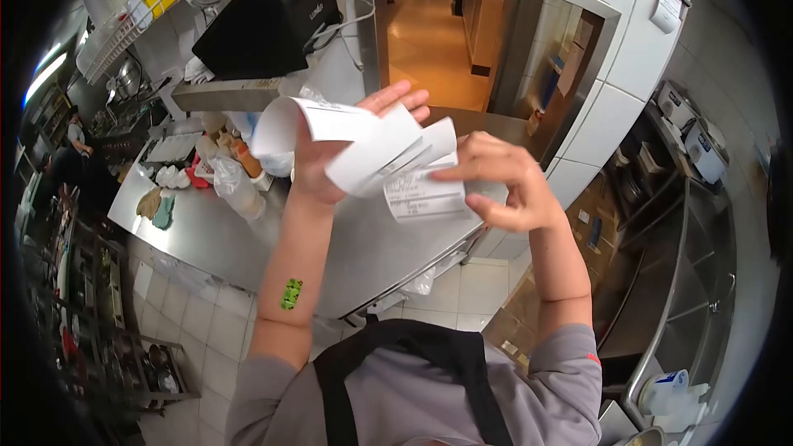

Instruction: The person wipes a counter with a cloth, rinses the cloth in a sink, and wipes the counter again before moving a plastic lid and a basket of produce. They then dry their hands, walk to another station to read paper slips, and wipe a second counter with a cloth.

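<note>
Several white paper receipts [373,155] lie across my left hand [316,173], which supports them with its fingers stretched out behind the paper. One receipt curls up on the left side, and printed lines show on the lower right one. Part of my left palm and the thumb's position are hidden by the paper. At the right edge of the receipts is my right hand [510,175], its index finger over the printed slip and its thumb apart below. The paper is above a steel counter [363,239].
A black device [277,16] with cables stands on a shelf beside a pass-through opening [429,41]. Bottles and bags [235,182] and cloths [157,208] are on the counter at left. A steel sink unit [702,281] lines the right side. A person [78,132] is far left.
</note>
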{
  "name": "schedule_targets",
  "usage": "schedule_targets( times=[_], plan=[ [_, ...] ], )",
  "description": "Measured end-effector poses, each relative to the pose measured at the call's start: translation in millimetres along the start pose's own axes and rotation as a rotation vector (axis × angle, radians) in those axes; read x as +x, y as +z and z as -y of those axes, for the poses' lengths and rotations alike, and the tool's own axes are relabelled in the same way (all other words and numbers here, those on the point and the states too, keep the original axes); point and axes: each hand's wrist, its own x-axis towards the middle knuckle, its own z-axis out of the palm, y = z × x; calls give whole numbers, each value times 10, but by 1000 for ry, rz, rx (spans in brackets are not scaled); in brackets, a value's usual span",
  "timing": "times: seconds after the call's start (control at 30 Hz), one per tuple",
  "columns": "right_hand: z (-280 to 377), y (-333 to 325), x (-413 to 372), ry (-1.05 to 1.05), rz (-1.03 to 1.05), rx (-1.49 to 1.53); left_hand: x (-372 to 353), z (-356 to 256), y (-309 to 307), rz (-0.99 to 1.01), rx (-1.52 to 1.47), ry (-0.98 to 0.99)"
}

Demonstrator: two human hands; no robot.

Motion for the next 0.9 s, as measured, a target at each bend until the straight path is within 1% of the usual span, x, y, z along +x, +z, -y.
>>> schedule_targets(
  times=[0.07, 0.1, 0.13, 0.2, 0.27, 0.33, 0.37, 0.4, 0.47, 0.5, 0.53, 0.6, 0.63, 0.7, 0.73, 0.8, 0.83, 0.87, 0.9],
  plan=[
    [-86, -6, 4, 127, -99, 110, -25, -56, -8, -39, 128, -8],
    [-134, 24, 5, 194, -165, 157, -87, -52, 6, -108, -8, -25],
    [-224, 34, 16, 177, -190, 151, -125, -68, 2, -122, -1, -17],
    [-330, 43, -14, 426, -183, 454, -193, -112, 3, -292, 358, -159],
    [-399, 62, 80, 449, -241, 679, -313, -108, -8, -335, 322, -123],
    [-573, 40, 150, 465, -218, 756, -479, -34, -160, -475, 295, -102],
    [-649, 35, 182, 466, -187, 787, -533, -15, -207, -466, 104, -112],
    [-718, 36, 215, 465, -157, 818, -571, 35, -225, -483, 112, -102],
    [-831, 42, 267, 473, -109, 840, -610, 154, -171, -340, 716, -58],
    [-886, 50, 301, 489, -76, 848, -627, 153, -139, -277, 802, -18],
    [-944, 76, 342, 481, -61, 858, -649, 199, -75, -317, 713, -24],
    [-1036, 132, 410, 517, -29, 840, -666, 277, -92, -399, 1018, 59],
    [-1085, 154, 444, 515, -12, 847, -674, 240, -117, -417, 1021, 62],
    [-1166, 191, 504, 473, 23, 803, -686, 118, -166, -534, 1404, 109],
    [-1179, 206, 531, 469, 38, 809, -694, 134, -151, -551, 1408, 111],
    [-1178, 227, 585, 464, 105, 831, -705, 168, -101, -1129, 995, 242],
    [-1225, 259, 600, 460, 117, 837, -696, 136, -91, -1160, 1089, 349],
    [-1299, 308, 617, 420, 123, 694, -683, 92, -72, -1186, 1184, 456],
    [-1359, 335, 655, 378, 123, 552, -662, 89, -25, -1091, 606, 577]
  ],
)
